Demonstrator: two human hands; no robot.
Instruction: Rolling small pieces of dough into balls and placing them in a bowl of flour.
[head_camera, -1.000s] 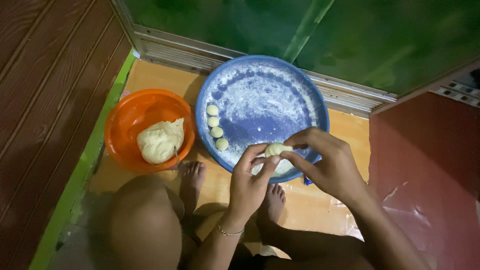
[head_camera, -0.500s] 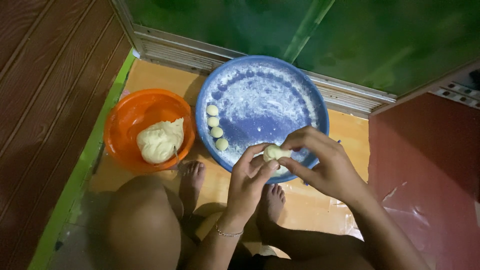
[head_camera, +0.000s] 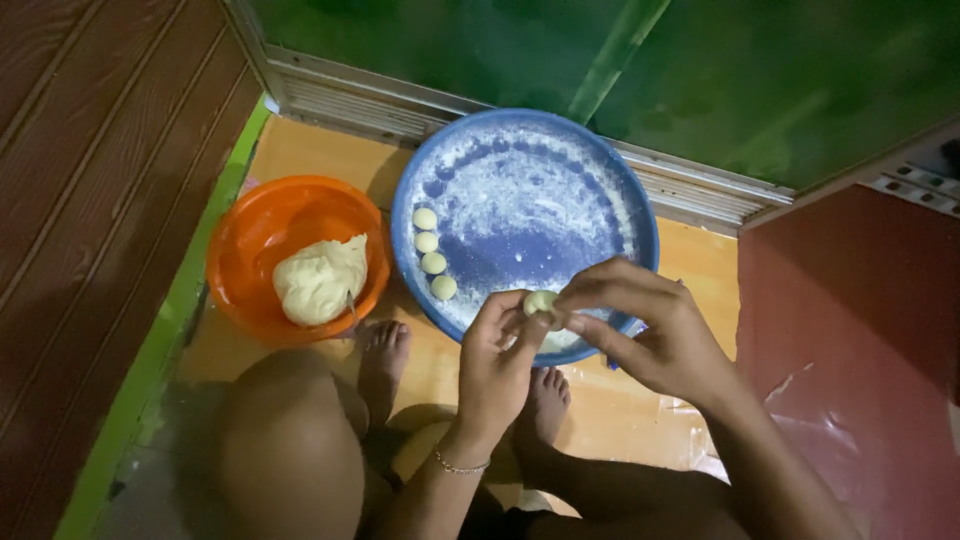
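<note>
A small dough ball (head_camera: 541, 301) is held between both hands above the near rim of the blue tray (head_camera: 620, 205). The left hand (head_camera: 497, 360) is closed around it from below, with the fingers curled narrow, and the right hand (head_camera: 655, 335) is laid on it from the side, with the fingertips (head_camera: 566, 297) pinched on the ball; so it is supported on two sides and probably can be rounded without falling. The tray is dusted with flour (most likely so that the pieces do not stick). Four finished balls (head_camera: 432, 253) are lined in a column along the tray's left edge, a little apart from one another, so that they do not join. The orange bowl (head_camera: 255, 235) with the big dough lump (head_camera: 318, 281) is set just beside the tray, on the left, within easy reach. Bare feet (head_camera: 383, 350) are rested on the floor in front of both vessels.
</note>
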